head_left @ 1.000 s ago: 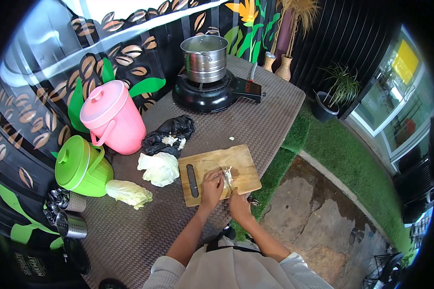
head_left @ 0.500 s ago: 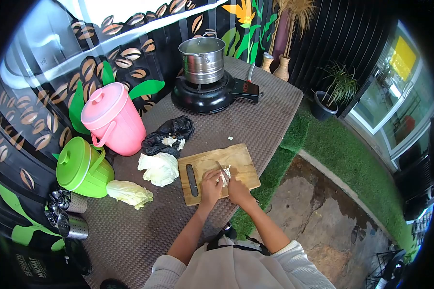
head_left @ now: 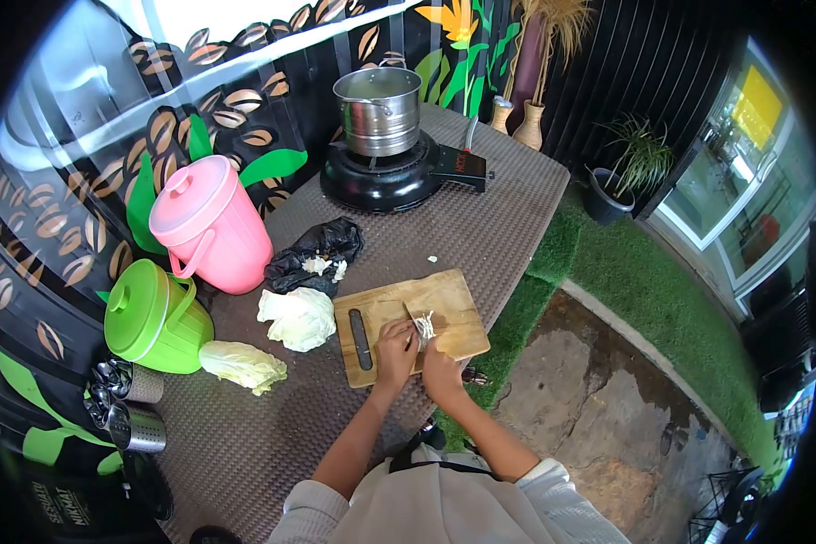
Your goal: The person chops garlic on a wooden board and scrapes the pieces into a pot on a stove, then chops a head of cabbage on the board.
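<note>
On the wooden cutting board (head_left: 458, 299) lies a small heap of thin white vegetable strips (head_left: 425, 325). My left hand (head_left: 396, 349) rests on the board with bent fingers pressed against the white vegetable at the heap's left. Beside it, my right hand (head_left: 442, 370) is closed round a knife, whose handle is hidden in the grip; its thin blade (head_left: 413, 315) partly shows between the hands. A whitish cabbage chunk (head_left: 296, 319) sits left of the board, and a longer pale cabbage piece (head_left: 243, 364) lies farther left.
A crumpled black plastic bag (head_left: 313, 254) with pale scraps lies behind the cabbage. Pink (head_left: 213, 222) and green lidded buckets (head_left: 160, 317) stand along the wall. At the back, a steel pot (head_left: 379, 113) sits on a black gas stove (head_left: 381, 177). Utensils fill metal holders (head_left: 138, 426) at left.
My right hand has shifted slightly left and toward me, and its knife has moved with it. More of the white strips now show. My left hand stays nearly in place.
</note>
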Action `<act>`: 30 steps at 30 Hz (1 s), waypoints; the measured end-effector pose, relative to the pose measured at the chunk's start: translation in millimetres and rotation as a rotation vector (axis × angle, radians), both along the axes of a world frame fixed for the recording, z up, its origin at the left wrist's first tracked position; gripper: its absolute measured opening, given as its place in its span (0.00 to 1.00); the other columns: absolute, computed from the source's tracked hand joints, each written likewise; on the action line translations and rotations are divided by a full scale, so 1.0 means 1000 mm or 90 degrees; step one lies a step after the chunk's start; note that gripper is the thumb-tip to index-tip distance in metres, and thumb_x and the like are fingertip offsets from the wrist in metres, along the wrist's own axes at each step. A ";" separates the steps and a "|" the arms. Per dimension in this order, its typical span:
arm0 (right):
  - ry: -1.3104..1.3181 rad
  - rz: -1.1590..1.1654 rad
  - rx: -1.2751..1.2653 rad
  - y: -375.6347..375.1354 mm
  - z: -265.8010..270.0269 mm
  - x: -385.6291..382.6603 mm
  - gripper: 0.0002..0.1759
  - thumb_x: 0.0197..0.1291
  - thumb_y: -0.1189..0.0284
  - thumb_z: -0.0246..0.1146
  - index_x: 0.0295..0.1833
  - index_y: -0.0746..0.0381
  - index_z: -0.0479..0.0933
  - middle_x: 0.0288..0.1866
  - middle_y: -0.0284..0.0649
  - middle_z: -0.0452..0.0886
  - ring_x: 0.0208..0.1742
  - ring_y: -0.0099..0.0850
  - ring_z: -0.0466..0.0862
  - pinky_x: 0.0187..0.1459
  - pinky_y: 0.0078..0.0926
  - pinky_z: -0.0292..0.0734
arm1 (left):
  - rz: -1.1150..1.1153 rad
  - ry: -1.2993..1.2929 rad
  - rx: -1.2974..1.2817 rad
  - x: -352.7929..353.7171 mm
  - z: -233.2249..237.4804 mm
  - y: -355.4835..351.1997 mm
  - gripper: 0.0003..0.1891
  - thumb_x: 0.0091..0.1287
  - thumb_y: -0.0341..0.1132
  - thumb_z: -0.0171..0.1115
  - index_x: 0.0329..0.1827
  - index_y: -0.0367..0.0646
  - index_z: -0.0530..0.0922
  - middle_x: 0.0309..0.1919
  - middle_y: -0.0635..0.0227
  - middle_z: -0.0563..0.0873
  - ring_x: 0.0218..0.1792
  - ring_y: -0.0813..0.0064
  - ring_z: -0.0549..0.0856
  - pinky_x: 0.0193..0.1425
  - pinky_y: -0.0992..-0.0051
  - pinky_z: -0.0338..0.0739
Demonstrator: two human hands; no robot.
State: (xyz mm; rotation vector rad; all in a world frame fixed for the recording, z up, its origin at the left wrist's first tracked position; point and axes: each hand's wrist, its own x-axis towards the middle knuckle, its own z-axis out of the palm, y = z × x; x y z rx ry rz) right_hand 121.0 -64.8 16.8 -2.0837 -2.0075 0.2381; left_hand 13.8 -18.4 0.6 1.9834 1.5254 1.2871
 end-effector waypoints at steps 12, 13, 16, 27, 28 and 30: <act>0.116 0.034 -0.139 -0.018 0.024 0.014 0.15 0.62 0.75 0.54 0.51 0.71 0.64 0.39 0.64 0.82 0.42 0.57 0.85 0.41 0.48 0.82 | 0.000 -0.020 -0.017 -0.001 0.000 0.000 0.08 0.60 0.26 0.64 0.41 0.34 0.86 0.43 0.58 0.87 0.52 0.61 0.82 0.57 0.66 0.77; 0.117 0.034 -0.140 -0.019 0.020 0.012 0.15 0.62 0.75 0.54 0.51 0.71 0.64 0.39 0.64 0.82 0.42 0.57 0.85 0.41 0.48 0.82 | -0.001 -0.028 -0.008 -0.001 -0.002 0.000 0.08 0.60 0.26 0.65 0.41 0.34 0.86 0.43 0.58 0.87 0.52 0.61 0.82 0.57 0.66 0.77; 0.127 -0.011 -0.152 -0.018 0.016 0.005 0.13 0.63 0.76 0.53 0.50 0.70 0.64 0.37 0.65 0.81 0.40 0.57 0.85 0.40 0.46 0.83 | -0.008 -0.031 -0.018 -0.003 -0.007 0.002 0.08 0.60 0.26 0.65 0.41 0.34 0.86 0.43 0.58 0.87 0.52 0.61 0.82 0.57 0.67 0.77; 0.143 0.075 -0.224 0.008 0.042 0.023 0.20 0.54 0.78 0.63 0.50 0.72 0.64 0.40 0.65 0.81 0.45 0.58 0.84 0.46 0.49 0.81 | -0.005 -0.031 -0.022 -0.004 -0.006 0.001 0.08 0.59 0.25 0.65 0.40 0.35 0.86 0.43 0.59 0.88 0.53 0.62 0.82 0.58 0.68 0.77; 0.141 0.075 -0.224 0.004 0.042 0.022 0.20 0.54 0.78 0.63 0.50 0.72 0.64 0.40 0.65 0.81 0.45 0.58 0.84 0.46 0.49 0.81 | -0.002 -0.031 -0.025 -0.003 -0.005 0.002 0.08 0.59 0.26 0.65 0.40 0.35 0.86 0.43 0.59 0.88 0.52 0.62 0.82 0.57 0.68 0.77; 0.126 0.051 -0.197 -0.009 0.037 0.017 0.18 0.57 0.78 0.60 0.50 0.72 0.64 0.41 0.66 0.80 0.44 0.58 0.84 0.43 0.49 0.82 | 0.004 -0.030 -0.019 -0.002 -0.005 0.002 0.08 0.59 0.25 0.65 0.40 0.35 0.86 0.43 0.59 0.88 0.52 0.62 0.83 0.57 0.68 0.77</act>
